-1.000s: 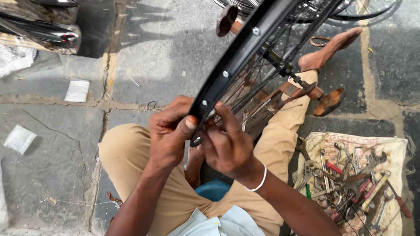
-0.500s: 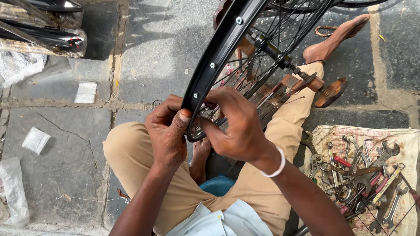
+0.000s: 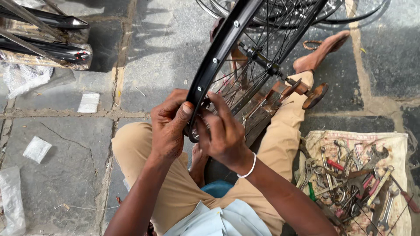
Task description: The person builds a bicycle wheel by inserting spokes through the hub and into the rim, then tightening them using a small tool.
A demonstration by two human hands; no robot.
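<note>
Hands meet at the near edge of a black bicycle wheel rim (image 3: 221, 52), which stands tilted over the person's lap above tan trousers (image 3: 140, 153). Left hand (image 3: 168, 126) grips the rim from outside, thumb pressed on its edge; right hand (image 3: 223, 135) is curled around the rim's inner side among the spokes (image 3: 258, 65), wearing a white bangle (image 3: 249, 166). Beside the right leg, a cloth (image 3: 393, 144) holds scattered spanners (image 3: 350, 175) on the stone paving (image 3: 65, 144)
</note>
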